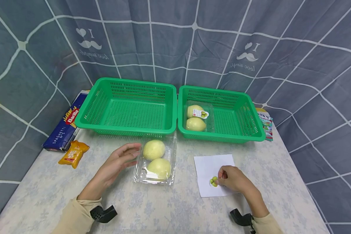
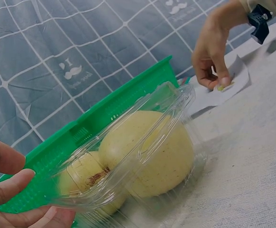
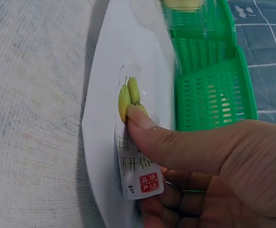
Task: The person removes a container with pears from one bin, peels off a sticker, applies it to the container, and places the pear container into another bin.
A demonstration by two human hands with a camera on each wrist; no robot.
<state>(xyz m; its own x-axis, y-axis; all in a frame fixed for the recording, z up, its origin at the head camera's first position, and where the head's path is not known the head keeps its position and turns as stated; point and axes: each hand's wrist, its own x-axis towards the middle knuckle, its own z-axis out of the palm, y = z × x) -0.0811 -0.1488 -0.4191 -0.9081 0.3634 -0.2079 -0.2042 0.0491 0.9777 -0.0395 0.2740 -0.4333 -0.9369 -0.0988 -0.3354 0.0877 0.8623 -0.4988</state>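
A clear plastic clamshell box (image 1: pixel 171 156) holding two pale yellow pears (image 2: pixel 147 152) stands on the table, its lid down. At its left side my left hand (image 1: pixel 120 162) is spread with loosely bent fingers, the fingertips at the box's edge. My right hand (image 1: pixel 235 178) pinches a printed sticker (image 3: pixel 140 168) over a white backing sheet (image 1: pixel 213 164). The sticker bears green fruit, dark characters and a red square. The thumb (image 3: pixel 145 121) lies across it; the other fingers curl below, partly hidden.
Two green baskets (image 1: pixel 125 131) stand side by side behind; the right one contains another labelled box (image 1: pixel 210 120) of pears. A blue spaghetti box (image 1: pixel 58 133) and an orange snack packet (image 1: pixel 74 154) lie at left. Another packet (image 1: pixel 267 126) shows beside the right basket.
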